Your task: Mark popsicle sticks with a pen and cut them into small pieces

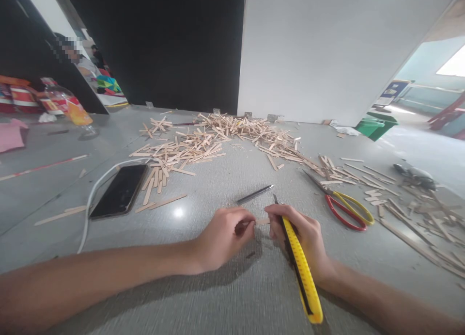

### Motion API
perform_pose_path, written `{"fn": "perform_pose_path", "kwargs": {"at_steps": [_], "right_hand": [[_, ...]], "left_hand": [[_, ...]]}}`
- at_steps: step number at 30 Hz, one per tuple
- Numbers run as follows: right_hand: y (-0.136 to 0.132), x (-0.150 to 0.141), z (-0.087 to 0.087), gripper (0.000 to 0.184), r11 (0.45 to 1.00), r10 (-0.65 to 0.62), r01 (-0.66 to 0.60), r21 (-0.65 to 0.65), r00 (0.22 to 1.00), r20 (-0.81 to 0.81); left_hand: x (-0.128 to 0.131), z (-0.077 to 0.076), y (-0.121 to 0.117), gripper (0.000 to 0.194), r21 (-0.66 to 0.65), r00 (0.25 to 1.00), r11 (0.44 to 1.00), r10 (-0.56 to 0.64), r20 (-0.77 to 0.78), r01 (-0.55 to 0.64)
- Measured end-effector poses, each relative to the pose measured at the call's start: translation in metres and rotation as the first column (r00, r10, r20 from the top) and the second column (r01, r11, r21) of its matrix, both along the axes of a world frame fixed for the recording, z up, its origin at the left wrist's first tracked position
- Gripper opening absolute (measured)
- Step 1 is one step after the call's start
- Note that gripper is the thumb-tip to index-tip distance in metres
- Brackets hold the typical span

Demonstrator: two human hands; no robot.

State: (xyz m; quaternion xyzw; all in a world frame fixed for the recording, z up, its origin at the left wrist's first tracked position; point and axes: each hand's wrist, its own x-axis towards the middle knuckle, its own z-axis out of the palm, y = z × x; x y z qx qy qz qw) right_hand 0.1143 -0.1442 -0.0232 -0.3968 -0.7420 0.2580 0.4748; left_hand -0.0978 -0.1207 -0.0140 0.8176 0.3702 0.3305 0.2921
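Observation:
My left hand [223,238] is closed in a pinch on one end of a short wooden stick piece [262,221], held just above the grey table [225,296]. My right hand [301,235] pinches the stick's other end and also grips a yellow utility knife [303,272], whose handle runs back along my wrist and whose blade tip points away past my fingers. A dark pen [254,194] lies on the table just beyond both hands.
A big heap of wooden sticks [218,136] covers the far middle. Red-and-yellow scissors [345,206] lie to the right, a black phone [119,189] with a white cable to the left. More sticks and scraps [417,214] lie far right. A bottle [69,104] stands far left.

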Motion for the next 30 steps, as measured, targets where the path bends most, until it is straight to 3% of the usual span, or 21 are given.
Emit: {"fn": "perform_pose_path", "kwargs": {"at_steps": [11, 16, 24, 30], "right_hand": [[-0.0009, 0.0035, -0.0059, 0.036, 0.997, 0.076, -0.077, -0.022, 0.996, -0.052], [-0.0011, 0.0046, -0.0062, 0.036, 0.995, 0.097, -0.097, 0.016, 0.995, 0.007], [-0.0021, 0.005, -0.0015, 0.038, 0.989, 0.141, -0.142, 0.032, 0.989, 0.043], [-0.0014, 0.0028, -0.0003, 0.034, 0.992, 0.101, -0.105, 0.063, 0.993, 0.058]], "left_hand": [[0.0015, -0.0044, -0.0006, 0.015, 0.064, 1.0, 0.998, 0.007, 0.025, -0.009], [0.0013, -0.0059, -0.0032, 0.012, 0.076, 0.999, 0.997, 0.022, 0.028, -0.024], [0.0002, -0.0027, -0.005, 0.012, 0.016, 0.999, 0.999, 0.047, 0.017, -0.047], [0.0006, -0.0006, -0.0026, 0.014, -0.023, 0.999, 0.999, 0.032, 0.015, -0.031]]}}
